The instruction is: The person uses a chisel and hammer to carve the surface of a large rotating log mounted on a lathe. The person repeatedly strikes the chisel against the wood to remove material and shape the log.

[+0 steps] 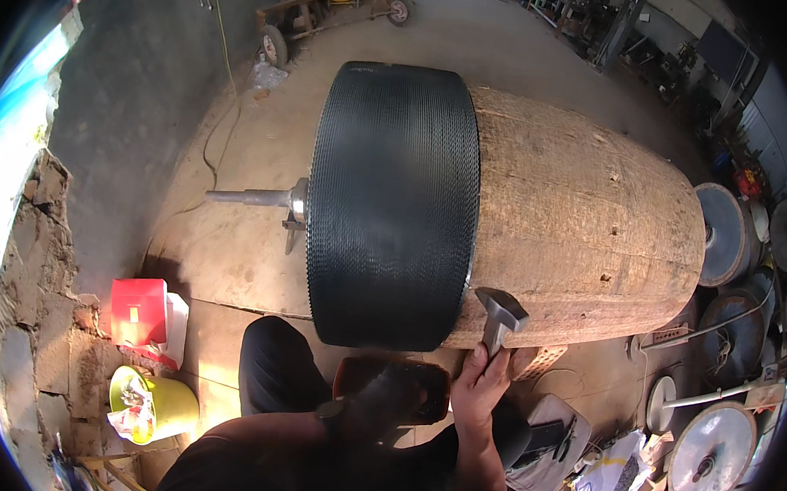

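My right hand (478, 392) grips the handle of a steel-headed hammer (502, 310), whose head is close to the lower side of a large wooden roller (586, 225). A wide black band of ridged, toothed material (393, 204) wraps the roller's left part. A stepped metal shaft (250, 196) sticks out at the left end. My left hand (387, 389) is a dark, blurred shape over a reddish-brown rectangular container (350, 379) between my knees; its fingers and anything in them cannot be made out. Small holes show in the bare wood.
A red box (138, 310) and a yellow-green bucket (173, 408) with wrappers stand at lower left, near a broken brick wall (51, 351). Metal discs (713, 456) crowd the right. A perforated brick (543, 362) sits beneath the roller. A wheeled cart (328, 8) stands at the back left.
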The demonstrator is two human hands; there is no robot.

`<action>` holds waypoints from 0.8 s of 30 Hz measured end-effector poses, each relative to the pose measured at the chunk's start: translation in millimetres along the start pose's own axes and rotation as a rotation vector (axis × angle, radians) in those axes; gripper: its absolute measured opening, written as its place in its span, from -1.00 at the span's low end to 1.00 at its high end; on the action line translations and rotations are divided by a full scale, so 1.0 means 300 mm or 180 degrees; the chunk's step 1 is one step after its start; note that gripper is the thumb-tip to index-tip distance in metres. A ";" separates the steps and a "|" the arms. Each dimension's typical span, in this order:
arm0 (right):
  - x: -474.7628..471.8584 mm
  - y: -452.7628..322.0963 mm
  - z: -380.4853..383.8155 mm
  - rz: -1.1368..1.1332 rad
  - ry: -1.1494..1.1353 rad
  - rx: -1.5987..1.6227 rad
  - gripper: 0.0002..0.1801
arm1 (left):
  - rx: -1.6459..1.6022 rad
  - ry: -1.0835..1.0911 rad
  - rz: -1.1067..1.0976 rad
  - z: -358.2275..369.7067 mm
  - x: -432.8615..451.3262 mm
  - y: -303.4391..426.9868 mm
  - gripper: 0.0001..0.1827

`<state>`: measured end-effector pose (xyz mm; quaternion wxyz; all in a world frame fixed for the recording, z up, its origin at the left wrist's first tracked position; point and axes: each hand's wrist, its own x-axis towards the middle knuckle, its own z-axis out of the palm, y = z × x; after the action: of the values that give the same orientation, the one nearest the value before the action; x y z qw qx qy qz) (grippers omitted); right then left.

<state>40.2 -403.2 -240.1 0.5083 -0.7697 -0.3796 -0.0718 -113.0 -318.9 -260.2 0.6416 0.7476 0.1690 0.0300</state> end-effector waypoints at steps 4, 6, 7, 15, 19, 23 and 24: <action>0.029 -0.050 0.011 -0.0132 0.0215 -0.0275 -0.70 | -0.0422 -0.0255 -0.0848 -0.006 0.027 0.093 -0.53; 0.040 -0.035 0.031 -0.0271 0.0135 -0.0553 -0.71 | -0.0638 -0.0250 -0.0596 0.036 0.005 -0.021 -0.51; 0.041 -0.059 0.032 -0.0059 0.0145 -0.0165 -0.70 | -0.0673 -0.0103 -0.0056 0.074 0.012 -0.218 -0.50; 0.010 -0.017 0.013 0.0092 0.0127 -0.0043 -0.61 | 0.0935 -0.0875 -0.0176 -0.068 0.004 0.176 -0.46; 0.000 -0.062 -0.014 0.0175 0.0244 0.0233 -0.66 | 0.1264 -0.0198 0.1116 0.090 0.069 -0.359 -0.46; 0.062 -0.081 -0.011 -0.0077 0.0029 -0.0204 -0.66 | 0.0721 -0.0170 0.1128 0.073 0.051 -0.340 -0.54; 0.024 -0.052 -0.023 0.0077 0.0223 0.0172 -0.66 | 0.1004 -0.0222 0.1094 0.042 0.049 -0.238 -0.55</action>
<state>36.8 -402.2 -222.1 0.5427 -0.7572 -0.3540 -0.0824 -111.2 -318.0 -334.2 0.5078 0.8569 0.0195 0.0861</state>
